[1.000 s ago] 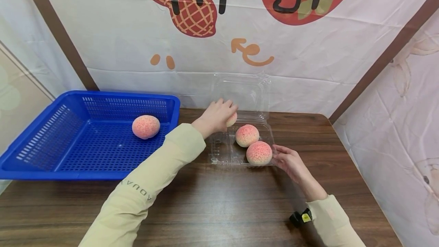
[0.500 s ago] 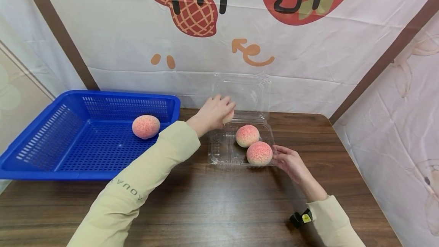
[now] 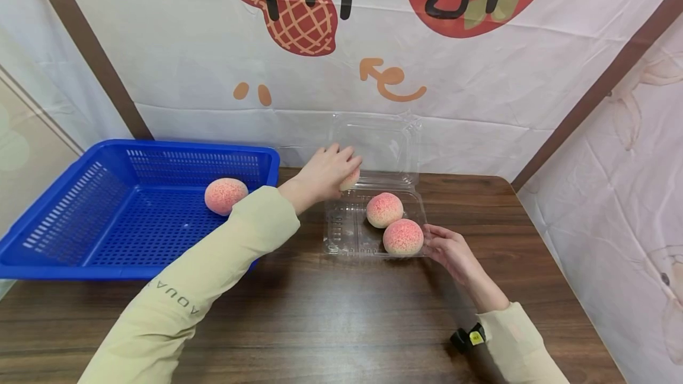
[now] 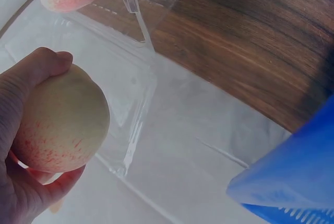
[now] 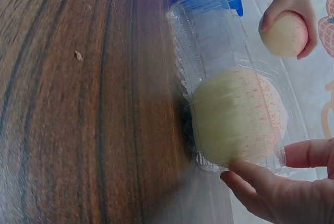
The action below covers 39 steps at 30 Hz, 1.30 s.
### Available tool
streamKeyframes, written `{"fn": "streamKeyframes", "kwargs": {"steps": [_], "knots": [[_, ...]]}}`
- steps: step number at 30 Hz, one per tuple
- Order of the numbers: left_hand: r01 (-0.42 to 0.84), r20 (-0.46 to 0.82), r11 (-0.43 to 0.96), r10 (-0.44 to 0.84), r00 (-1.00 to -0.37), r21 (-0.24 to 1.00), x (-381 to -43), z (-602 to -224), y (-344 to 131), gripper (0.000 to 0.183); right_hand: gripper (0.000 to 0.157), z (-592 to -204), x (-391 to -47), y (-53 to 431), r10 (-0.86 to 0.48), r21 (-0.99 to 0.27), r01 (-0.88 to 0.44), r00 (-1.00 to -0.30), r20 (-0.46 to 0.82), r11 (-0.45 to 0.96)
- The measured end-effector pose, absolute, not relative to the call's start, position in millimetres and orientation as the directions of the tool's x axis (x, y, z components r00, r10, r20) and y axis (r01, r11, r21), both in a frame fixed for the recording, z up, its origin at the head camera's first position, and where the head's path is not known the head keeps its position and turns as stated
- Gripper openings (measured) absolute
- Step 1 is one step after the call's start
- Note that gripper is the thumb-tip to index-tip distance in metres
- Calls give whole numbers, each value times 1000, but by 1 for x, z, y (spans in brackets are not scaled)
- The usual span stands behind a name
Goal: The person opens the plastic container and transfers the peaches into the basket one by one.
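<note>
Peach [image 4: 65, 119], pale with pink speckles, sat in the grasp of my left hand [image 3: 324, 172], thumb on one side and fingers bent round the other. I had it above the rear left part of a clear plastic container [image 3: 344, 233], in front of the upright lid [image 3: 376, 147]. From the head view it was hard to judge how high, but the right wrist view showed it apart from the container.

My right hand [image 3: 450, 256] pinched the container at its near right corner, thumb and fingers on either side of the plastic. Two more peaches lay in the container's right half, a rear peach [image 3: 385, 210] and a front peach [image 3: 403, 237] just beside my fingertips.

To my left, a blue basket [image 3: 149, 236] stood on the wooden table [image 3: 331, 325] with a single peach [image 3: 225, 196] towards its right side. A small black object [image 3: 460, 341] with a yellow label showed beside my right sleeve [image 3: 514, 336]. Behind everything hung a white printed cloth [image 3: 469, 99].
</note>
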<state>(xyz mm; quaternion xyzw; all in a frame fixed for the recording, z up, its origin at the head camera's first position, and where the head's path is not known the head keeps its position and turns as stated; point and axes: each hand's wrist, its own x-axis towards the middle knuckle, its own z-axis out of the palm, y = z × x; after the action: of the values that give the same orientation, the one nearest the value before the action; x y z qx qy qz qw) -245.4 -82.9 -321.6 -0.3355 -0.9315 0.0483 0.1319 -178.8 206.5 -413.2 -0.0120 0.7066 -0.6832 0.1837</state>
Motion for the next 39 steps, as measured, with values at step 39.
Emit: {"fn": "streamKeyframes", "kwargs": {"steps": [39], "knots": [[630, 272, 752, 659, -701, -194, -228, -301, -111, 63, 48, -412, -178, 206, -255, -969, 235, -935, -246, 72]]}}
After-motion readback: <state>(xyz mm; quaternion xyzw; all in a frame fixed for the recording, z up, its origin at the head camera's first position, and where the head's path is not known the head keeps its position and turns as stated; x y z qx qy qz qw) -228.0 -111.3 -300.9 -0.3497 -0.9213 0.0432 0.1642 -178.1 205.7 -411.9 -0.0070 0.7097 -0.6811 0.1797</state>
